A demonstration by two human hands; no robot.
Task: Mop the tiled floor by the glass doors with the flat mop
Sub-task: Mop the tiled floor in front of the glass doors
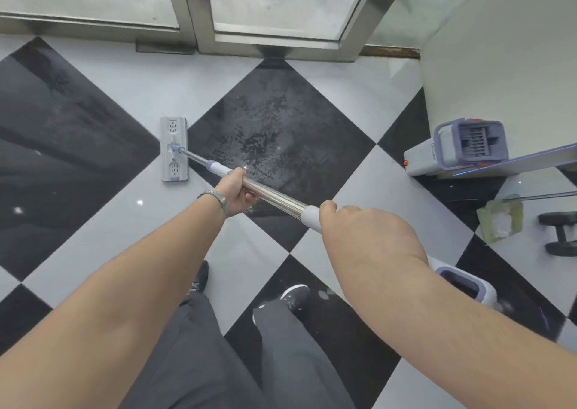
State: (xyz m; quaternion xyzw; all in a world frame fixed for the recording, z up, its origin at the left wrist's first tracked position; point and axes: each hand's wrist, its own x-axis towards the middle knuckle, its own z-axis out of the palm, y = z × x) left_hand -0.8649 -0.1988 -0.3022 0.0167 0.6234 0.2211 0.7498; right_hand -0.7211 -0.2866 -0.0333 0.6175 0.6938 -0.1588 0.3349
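The flat mop (pixel 174 149) lies pad-down on the tiled floor (pixel 103 74), its head set lengthwise across the seam between a white tile and the wet black tile (pixel 274 134), a short way in from the glass doors (pixel 274 2). Both hands work the 1 handle (pixel 274 201), well apart along it, likely so the pole can be steered as a lever: the left hand (pixel 234 193), a watch (pixel 215 197) on its wrist, is wrapped round the bare steel lower down, nearer the head, where it can press the pad flat and guide its line; the right hand (pixel 365 232) is closed over the white grip sleeve higher up, placed to drive the push and pull. The pole runs low and slanted from the body out to the left, which keeps the pad's whole face on the floor rather than tipping an edge up. The streaky sheen on the black tile suggests that patch is already wetted, with the strip along the door frame (pixel 193 24) probably still to reach. The mop bucket (pixel 459 148) stands against the white wall (pixel 499 65) on the right, clear of the stroke yet near for rinsing. The person's 2 shoes (pixel 295 296) are planted behind the wet area.
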